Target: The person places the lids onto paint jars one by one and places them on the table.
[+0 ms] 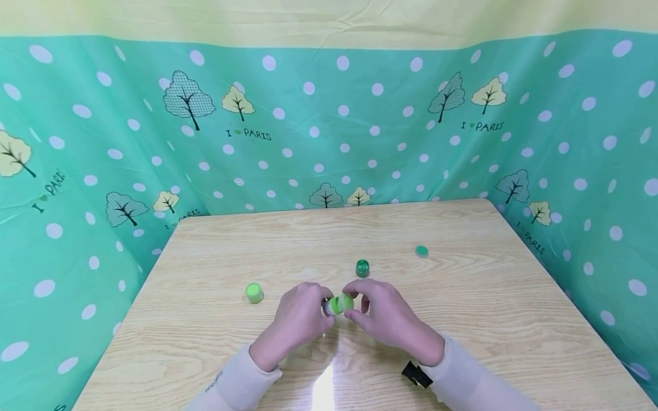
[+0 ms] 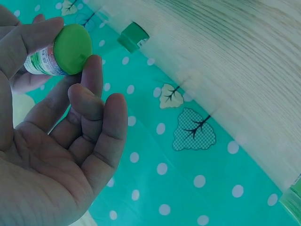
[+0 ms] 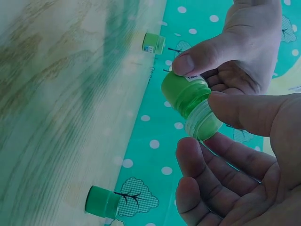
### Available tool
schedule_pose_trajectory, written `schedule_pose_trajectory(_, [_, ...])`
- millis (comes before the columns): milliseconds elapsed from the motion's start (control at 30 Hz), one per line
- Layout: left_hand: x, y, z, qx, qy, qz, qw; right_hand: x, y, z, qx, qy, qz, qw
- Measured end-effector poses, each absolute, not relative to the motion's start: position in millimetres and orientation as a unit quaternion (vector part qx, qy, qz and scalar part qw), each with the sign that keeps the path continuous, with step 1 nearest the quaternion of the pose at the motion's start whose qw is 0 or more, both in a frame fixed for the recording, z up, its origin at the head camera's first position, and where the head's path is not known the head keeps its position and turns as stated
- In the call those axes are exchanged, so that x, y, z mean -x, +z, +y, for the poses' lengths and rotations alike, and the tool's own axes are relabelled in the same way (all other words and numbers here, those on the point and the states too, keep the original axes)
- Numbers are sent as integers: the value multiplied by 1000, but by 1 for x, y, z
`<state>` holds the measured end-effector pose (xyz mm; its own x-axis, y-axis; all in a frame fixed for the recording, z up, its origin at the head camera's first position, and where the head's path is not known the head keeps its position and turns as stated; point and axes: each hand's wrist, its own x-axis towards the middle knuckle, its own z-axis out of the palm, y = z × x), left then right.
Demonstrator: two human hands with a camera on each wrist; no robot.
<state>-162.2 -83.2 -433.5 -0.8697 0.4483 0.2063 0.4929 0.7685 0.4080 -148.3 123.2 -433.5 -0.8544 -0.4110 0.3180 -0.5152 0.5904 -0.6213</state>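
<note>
My left hand [image 1: 304, 313] pinches a small light green paint jar [image 1: 334, 306] with a printed label, its thumb pressed along the side. The jar lies tilted above the table, its mouth toward the other hand. With thumb and fingertips my right hand [image 1: 379, 313] pinches a clear-rimmed lid [image 3: 204, 123] at the jar's mouth. The lid sits at an angle there; whether it is still attached I cannot tell. In the left wrist view the jar's round green base [image 2: 74, 49] shows beside the left fingers.
Another light green jar [image 1: 254, 293] stands left of the hands. Beyond them is a dark green jar [image 1: 362, 268], apparently uncapped. Farther right lies a round dark green lid [image 1: 421, 251]. All are on the wooden table [image 1: 462, 297], with a dotted teal curtain [image 1: 319, 131] around it.
</note>
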Motion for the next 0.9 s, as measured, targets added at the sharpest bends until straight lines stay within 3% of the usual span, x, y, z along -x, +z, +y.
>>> schedule_pose_trajectory(900, [159,-441,-79,263,-223,-937,61,146,-439,117,-265,363,-893,38])
